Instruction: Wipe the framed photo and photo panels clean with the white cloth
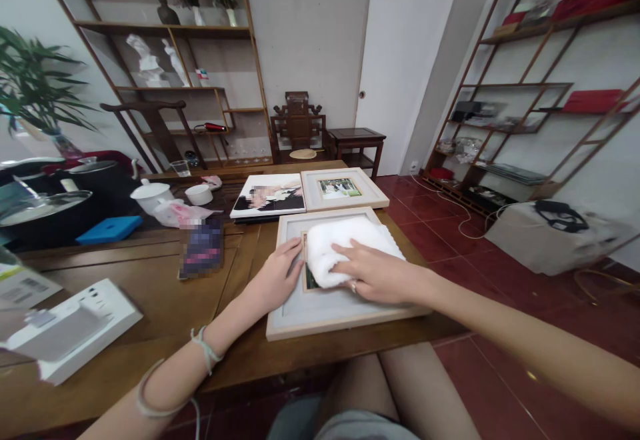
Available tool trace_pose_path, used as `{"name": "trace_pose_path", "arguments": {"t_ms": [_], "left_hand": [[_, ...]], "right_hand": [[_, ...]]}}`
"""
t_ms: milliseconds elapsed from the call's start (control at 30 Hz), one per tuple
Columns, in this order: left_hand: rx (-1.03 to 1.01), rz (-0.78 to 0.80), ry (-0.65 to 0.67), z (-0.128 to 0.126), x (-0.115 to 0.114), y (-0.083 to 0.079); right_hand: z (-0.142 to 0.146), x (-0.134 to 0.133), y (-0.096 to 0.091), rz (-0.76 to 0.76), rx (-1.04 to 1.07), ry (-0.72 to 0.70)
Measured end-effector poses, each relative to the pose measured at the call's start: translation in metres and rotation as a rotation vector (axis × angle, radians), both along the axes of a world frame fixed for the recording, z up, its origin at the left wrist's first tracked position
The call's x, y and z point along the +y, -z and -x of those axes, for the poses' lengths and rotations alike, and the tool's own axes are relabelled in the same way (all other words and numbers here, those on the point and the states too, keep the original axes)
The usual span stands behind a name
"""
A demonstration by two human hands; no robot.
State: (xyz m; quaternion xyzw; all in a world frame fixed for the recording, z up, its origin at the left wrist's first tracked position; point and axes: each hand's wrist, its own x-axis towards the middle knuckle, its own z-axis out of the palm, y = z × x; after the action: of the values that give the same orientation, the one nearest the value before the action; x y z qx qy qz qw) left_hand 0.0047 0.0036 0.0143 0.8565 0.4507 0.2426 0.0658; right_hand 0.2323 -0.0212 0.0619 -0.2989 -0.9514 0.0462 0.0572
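A pale wooden picture frame (320,325) lies flat near the front edge of the table, with a small inner picture mostly hidden by a folded white towel (320,243). My right hand (373,272) holds the towel against the frame's face, its fingers bent over the cloth. On the left part of the same frame rests my left hand (283,273), fingers extended and holding nothing. Just behind are a second pale frame (375,199) with a small outdoor photo and a photo panel (270,195) with a partly blurred picture.
Left on the wooden table (165,293) are a white power adapter on its box (90,333), a dark patterned packet (201,250), a blue box (110,229), a white teapot (150,193) and black pots (45,210). Shelves (165,27) stand behind; a grey-covered object (540,233) sits right.
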Motion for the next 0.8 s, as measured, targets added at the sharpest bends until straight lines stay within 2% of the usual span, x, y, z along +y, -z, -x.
{"name": "trace_pose_path", "arguments": {"t_ms": [100, 200, 267, 333, 433, 533, 700, 800], "left_hand": [[0.008, 0.010, -0.021, 0.000, 0.000, 0.001], [0.020, 0.032, -0.031, -0.001, -0.002, -0.001], [0.025, 0.039, -0.034, -0.001, -0.003, -0.002], [0.031, 0.039, -0.031, -0.002, -0.003, -0.002], [0.034, 0.035, -0.027, -0.001, -0.001, -0.001], [0.018, 0.031, -0.023, -0.001, -0.001, -0.001], [0.018, 0.077, -0.045, -0.001, -0.003, -0.003], [0.023, 0.108, -0.070, -0.001, -0.003, -0.002]], "right_hand": [[-0.004, -0.038, -0.019, 0.124, -0.011, 0.014], [-0.002, -0.069, -0.033, 0.153, -0.009, 0.012], [0.002, -0.079, -0.032, 0.139, 0.020, 0.004], [0.006, -0.078, -0.024, 0.114, 0.058, 0.023], [0.007, -0.055, -0.003, 0.044, 0.075, 0.083], [0.000, -0.015, 0.012, -0.050, 0.050, 0.169], [-0.008, 0.052, 0.011, -0.188, 0.071, 0.299], [0.000, 0.069, 0.011, -0.184, 0.050, 0.285]]}}
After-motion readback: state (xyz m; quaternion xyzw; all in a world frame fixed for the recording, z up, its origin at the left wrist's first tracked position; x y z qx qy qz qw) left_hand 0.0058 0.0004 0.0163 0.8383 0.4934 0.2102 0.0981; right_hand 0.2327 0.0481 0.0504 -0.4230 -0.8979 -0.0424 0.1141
